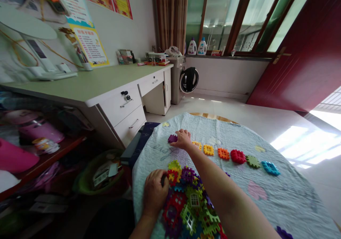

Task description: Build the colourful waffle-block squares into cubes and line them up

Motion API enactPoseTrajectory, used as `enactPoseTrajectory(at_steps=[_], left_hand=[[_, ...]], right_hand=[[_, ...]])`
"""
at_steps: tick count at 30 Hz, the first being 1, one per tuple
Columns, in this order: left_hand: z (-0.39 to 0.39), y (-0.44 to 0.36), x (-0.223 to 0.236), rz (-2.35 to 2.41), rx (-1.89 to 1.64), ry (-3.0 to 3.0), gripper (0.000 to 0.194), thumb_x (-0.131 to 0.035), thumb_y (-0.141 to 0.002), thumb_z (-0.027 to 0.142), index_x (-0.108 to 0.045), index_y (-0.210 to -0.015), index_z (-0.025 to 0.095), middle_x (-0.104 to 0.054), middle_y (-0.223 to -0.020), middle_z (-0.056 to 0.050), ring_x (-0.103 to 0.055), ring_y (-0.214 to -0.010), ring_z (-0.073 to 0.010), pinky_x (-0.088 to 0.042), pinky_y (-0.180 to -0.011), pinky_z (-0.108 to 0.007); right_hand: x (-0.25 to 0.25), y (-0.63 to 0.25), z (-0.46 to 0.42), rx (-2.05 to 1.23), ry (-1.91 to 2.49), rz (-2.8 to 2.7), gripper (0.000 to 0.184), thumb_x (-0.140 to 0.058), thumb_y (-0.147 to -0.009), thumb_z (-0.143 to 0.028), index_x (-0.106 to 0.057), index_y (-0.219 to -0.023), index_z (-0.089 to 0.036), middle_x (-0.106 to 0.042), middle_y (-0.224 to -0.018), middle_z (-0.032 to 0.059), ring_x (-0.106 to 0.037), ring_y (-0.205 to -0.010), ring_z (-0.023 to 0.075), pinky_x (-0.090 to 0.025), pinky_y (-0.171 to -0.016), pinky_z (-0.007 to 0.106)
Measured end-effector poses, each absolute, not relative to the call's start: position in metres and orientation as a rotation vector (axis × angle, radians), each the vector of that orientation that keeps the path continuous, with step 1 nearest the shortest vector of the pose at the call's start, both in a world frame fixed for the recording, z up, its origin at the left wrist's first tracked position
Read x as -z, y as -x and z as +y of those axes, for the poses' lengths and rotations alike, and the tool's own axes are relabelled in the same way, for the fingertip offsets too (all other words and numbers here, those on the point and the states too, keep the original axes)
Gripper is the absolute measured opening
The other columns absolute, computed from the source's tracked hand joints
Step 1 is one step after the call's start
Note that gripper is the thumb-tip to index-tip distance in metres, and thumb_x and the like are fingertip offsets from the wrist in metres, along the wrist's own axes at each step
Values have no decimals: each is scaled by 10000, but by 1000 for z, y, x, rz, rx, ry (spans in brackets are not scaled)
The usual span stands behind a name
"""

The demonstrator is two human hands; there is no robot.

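My right hand (183,139) reaches over the far left part of the table, fingers spread and curved down. Its thumb is beside a purple toothed plastic building piece (172,138), which lies on the cloth. Whatever is under the palm is hidden. Closer to me, my left hand (156,190) is curled at the left edge of a mixed pile of interlocking building pieces (194,198). Something small and dark (163,179) shows between its thumb and forefinger; I cannot make out what. Right of my right hand, a row continues with yellow (208,150), orange (223,153), red (238,156), green (253,161) and blue pieces (270,168).
A pale patterned cloth (287,196) covers the round table. To the left stand a desk with drawers (125,104) and a green basket (106,178) on the floor. A washing machine (177,79) with its door open is behind, and a red door (293,54) at right.
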State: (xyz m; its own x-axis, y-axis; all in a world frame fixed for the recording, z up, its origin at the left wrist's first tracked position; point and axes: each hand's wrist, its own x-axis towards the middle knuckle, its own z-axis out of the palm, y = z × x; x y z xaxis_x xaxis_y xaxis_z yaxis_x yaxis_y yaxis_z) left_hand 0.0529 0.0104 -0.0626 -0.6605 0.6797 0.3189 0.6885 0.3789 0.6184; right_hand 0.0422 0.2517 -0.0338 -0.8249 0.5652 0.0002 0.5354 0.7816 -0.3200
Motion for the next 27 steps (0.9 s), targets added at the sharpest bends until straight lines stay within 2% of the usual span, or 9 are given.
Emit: enactPoseTrajectory(at_steps=[4,10,15,17,20,22,25,27], left_hand=[[10,-53,61,-2593,1166,1283,130,-518,-782,198,-638,-820,230,-676,-841,-62,-624,-829,-233,-475,-793,-394],[10,-53,62,-2617,1146,1282,144,-521,-785,205,-651,-845,221,-681,-864,-64,-624,-852,-235,-476,-809,-396],[10,-53,63,-2616,1141,1282,132,-526,-784,201,-646,-833,225,-677,-852,-61,-625,-842,-232,-473,-800,-389],[10,-52,64,-2622,1130,1287,133,-526,-786,202,-646,-838,228,-677,-859,-60,-624,-848,-233,-473,-801,-387],[10,-52,63,-2629,1121,1301,135,-523,-793,207,-647,-846,223,-678,-868,-64,-618,-853,-232,-471,-808,-392],[9,-53,62,-2626,1121,1304,138,-516,-797,206,-646,-843,215,-678,-864,-65,-615,-848,-229,-471,-805,-391],[10,-54,60,-2607,1116,1297,147,-500,-801,194,-642,-837,210,-674,-852,-58,-615,-841,-223,-473,-799,-382],[10,-54,60,-2593,1108,1297,145,-500,-801,191,-640,-832,212,-672,-846,-50,-615,-838,-220,-474,-795,-376]], right_hand=[[38,-47,256,-463,887,-2875,688,-733,-643,-560,-573,-1214,-212,-493,-1264,132,-383,-1162,316,-244,-982,472],[41,-46,255,-473,881,-2860,497,-702,-694,-519,-653,-1075,-204,-534,-1179,125,-396,-1130,311,-239,-973,469],[41,-40,252,-501,855,-2849,474,-710,-693,-486,-650,-1087,-230,-538,-1190,104,-399,-1142,302,-226,-996,472],[41,-41,252,-510,858,-2852,533,-728,-673,-495,-637,-1123,-225,-533,-1215,114,-398,-1159,314,-230,-1000,485],[38,-46,262,-567,891,-2810,748,-749,-638,-528,-535,-1288,-224,-483,-1321,123,-391,-1202,323,-261,-1002,477],[33,-53,274,-649,961,-2714,789,-712,-683,-533,-453,-1367,-235,-457,-1366,109,-411,-1213,297,-309,-984,426],[24,-62,293,-696,1059,-2599,614,-547,-838,-491,-433,-1380,-226,-473,-1353,102,-451,-1193,249,-363,-930,362],[20,-63,297,-671,1053,-2611,529,-482,-881,-466,-468,-1351,-223,-492,-1332,99,-449,-1188,245,-363,-923,362]])
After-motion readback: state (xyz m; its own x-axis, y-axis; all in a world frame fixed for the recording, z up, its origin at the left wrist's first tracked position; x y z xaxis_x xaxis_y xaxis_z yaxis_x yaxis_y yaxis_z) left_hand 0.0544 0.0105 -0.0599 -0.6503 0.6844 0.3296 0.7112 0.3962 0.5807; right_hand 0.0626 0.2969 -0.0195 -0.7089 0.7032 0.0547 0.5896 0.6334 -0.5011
